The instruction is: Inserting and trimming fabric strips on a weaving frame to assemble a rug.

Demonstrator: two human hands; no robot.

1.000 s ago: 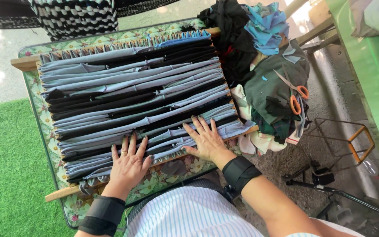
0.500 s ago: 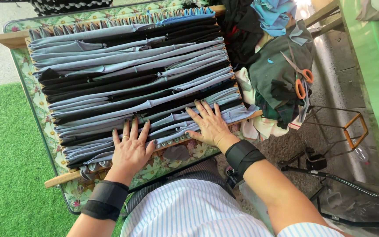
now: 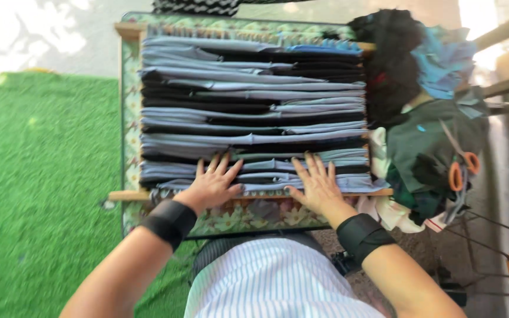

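Left hand and right hand, grips apparently apart, flat on fabric strips.

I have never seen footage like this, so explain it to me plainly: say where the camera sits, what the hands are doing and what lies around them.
The picture comes from a camera worn on a person's head, looking down past a striped shirt at their own two bare hands. There is no machine here. The left hand and the right hand both lie flat, fingers spread, on the near edge of a band of fabric strips in grey-blue and black, stretched side by side across a wooden frame. Neither hand has a grip on anything; they only press on the strips. Each wrist wears a black wristband. The frame rests on a floral-patterned table. To the right sits a heap of cloth scraps with orange-handled scissors on top. Green artificial grass covers the ground on the left.
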